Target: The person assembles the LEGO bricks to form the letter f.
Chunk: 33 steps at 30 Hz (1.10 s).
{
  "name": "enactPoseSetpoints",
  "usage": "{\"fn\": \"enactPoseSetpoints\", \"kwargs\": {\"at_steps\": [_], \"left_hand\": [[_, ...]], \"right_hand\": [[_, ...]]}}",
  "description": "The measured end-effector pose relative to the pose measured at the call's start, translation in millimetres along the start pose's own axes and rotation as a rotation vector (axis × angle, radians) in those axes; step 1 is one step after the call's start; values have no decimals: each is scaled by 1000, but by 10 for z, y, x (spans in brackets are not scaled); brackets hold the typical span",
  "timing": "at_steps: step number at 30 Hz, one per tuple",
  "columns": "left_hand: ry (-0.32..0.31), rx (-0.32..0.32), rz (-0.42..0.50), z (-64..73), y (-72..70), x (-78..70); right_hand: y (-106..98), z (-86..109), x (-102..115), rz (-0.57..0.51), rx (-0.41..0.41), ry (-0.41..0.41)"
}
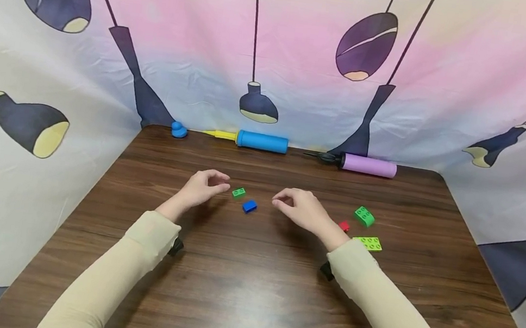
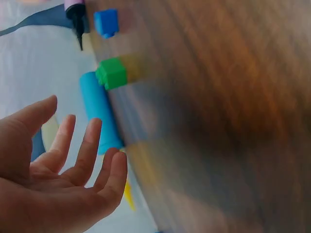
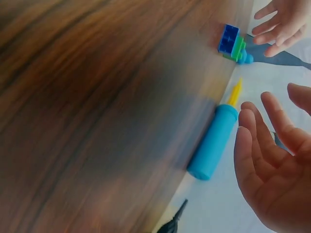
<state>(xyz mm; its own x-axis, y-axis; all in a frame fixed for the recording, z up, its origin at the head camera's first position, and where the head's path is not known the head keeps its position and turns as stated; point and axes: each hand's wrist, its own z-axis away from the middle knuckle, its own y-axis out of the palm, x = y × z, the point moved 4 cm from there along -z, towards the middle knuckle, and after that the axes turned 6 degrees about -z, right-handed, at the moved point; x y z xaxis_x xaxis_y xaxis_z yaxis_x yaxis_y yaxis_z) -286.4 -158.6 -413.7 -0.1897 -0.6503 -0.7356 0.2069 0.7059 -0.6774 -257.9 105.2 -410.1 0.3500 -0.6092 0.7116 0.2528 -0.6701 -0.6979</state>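
Observation:
My left hand (image 1: 202,186) hovers over the table with fingers relaxed and nothing in its grasp. Just right of its fingertips lies a small green brick (image 1: 238,193), also seen in the left wrist view as a studded green block (image 2: 112,73). A dark blue brick (image 1: 250,206) lies between the two hands, a little nearer to me than the green one. My right hand (image 1: 302,208) is held above the table on the other side of the blue brick, its fingers loosely bent and holding nothing. In the right wrist view the blue brick (image 3: 229,39) overlaps the green one.
Beside my right wrist are a red brick (image 1: 344,226), a lime brick (image 1: 371,244) partly behind the sleeve, and a green curved brick (image 1: 364,216). Along the back edge sit a blue rubber duck (image 1: 178,130), a blue pump (image 1: 262,141) with yellow nozzle, and a purple pump (image 1: 369,165).

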Motion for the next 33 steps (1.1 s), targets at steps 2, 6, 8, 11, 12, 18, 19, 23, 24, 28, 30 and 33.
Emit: {"fn": "enactPoseSetpoints", "kwargs": {"at_steps": [2, 6, 8, 11, 12, 18, 19, 23, 24, 28, 30, 33], "left_hand": [[-11, 14, 7, -10, 60, 1], [-60, 32, 39, -36, 159, 16], [-94, 37, 75, -53, 195, 28], [-141, 44, 138, -77, 237, 45], [-154, 44, 156, -82, 245, 49], [-196, 22, 181, -99, 259, 60], [-200, 15, 174, -104, 257, 58], [-220, 4, 148, -125, 267, 61], [-228, 2, 145, -128, 274, 62], [-244, 13, 131, -146, 322, 77], [-253, 19, 123, -150, 350, 85], [-255, 16, 104, -159, 376, 90]], "right_hand": [[52, -75, 3, -13, 23, 7], [169, -226, -8, -70, 73, 37], [223, -292, -26, -119, 103, 62], [287, -374, -56, -199, 147, 102], [304, -395, -63, -224, 160, 115], [385, -479, -77, -309, 210, 175], [393, -487, -77, -308, 214, 183], [428, -505, -80, -285, 225, 204], [438, -507, -82, -278, 226, 206], [485, -513, -98, -263, 246, 207], [506, -519, -103, -260, 259, 203], [517, -526, -87, -237, 273, 187]]}}
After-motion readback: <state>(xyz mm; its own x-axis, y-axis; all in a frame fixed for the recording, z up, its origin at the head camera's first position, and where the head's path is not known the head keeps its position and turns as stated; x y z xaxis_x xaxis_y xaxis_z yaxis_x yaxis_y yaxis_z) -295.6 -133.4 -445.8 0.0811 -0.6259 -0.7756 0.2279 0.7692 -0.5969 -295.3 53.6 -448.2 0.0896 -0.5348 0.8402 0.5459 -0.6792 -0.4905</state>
